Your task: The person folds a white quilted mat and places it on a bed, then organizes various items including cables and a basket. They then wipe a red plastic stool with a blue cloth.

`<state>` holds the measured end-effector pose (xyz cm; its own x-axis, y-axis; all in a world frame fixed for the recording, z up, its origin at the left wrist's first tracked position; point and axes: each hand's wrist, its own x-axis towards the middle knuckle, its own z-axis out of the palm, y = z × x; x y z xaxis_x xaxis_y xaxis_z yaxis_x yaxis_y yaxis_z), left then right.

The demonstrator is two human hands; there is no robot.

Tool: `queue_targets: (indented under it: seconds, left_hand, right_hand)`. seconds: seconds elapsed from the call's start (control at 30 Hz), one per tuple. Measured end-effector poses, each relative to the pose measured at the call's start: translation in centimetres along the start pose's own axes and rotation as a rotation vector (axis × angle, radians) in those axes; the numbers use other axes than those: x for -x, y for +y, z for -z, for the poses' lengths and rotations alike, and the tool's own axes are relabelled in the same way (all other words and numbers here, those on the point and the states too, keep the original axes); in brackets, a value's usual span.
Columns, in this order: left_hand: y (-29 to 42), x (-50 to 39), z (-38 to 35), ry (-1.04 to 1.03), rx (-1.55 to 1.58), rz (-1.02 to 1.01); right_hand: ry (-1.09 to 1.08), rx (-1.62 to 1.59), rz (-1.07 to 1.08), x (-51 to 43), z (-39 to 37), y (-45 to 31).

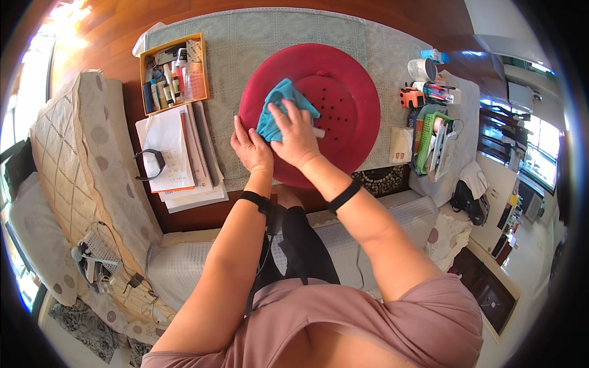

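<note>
A large round red piece [368, 110] with a wide rim and a sunken middle dotted with small dark spots or holes lies on the table. My left hand [252, 149] holds its near-left rim, fingers along the outer edge and thumb on top. With fingers spread, my right hand [297, 133] presses and holds a crumpled blue cloth [269, 122] against the left part of the red piece. Some of the cloth is hidden under that hand. A short white object [318, 133] shows beside my right hand; what it is, I cannot tell.
A patterned cloth [225, 32] covers the table. On the left are a box of bottles and tubes [174, 76], stacked papers [170, 129] and a black watch [156, 158]. A tissue pack [401, 145], green basket [425, 142] and orange tape measure [411, 97] stand right.
</note>
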<state>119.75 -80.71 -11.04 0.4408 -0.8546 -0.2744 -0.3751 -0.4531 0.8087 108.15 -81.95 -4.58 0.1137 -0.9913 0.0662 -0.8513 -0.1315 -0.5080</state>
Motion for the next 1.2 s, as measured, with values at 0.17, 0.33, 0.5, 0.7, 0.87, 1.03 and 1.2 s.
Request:
queue_targets:
  seconds: [0.17, 0.33, 0.5, 0.7, 0.87, 1.03, 1.2]
  left_hand:
    - [0.7, 0.2, 0.0, 0.019, -0.047, 0.036]
    - [1.4, 0.4, 0.2, 0.029, -0.133, 0.015]
    - [1.6, 0.5, 0.0, 0.056, -0.183, -0.003]
    - [1.2, 0.5, -0.2, 0.09, -0.271, 0.006]
    - [2.0, 0.6, -0.1, 0.1, -0.297, 0.049]
    - [2.2, 0.5, -0.1, 0.092, -0.339, 0.088]
    - [1.8, 0.6, -0.2, 0.127, -0.367, 0.044]
  right_hand:
    - [-0.35, -0.023, 0.237, 5.7, 5.1, 4.8]
    - [-0.229, 0.346, -0.146, 5.9, 13.6, 14.4]
    - [0.129, 0.026, -0.005, -0.7, 7.8, 8.8]
    - [-0.221, 0.021, 0.196, -5.5, 5.5, 7.8]
    - [-0.339, 0.186, -0.278, -0.4, 12.1, 14.0]
    - [-0.377, 0.069, -0.206, -0.1, 14.6, 14.0]
    - [-0.196, 0.218, 0.055, -5.5, 11.8, 14.2]
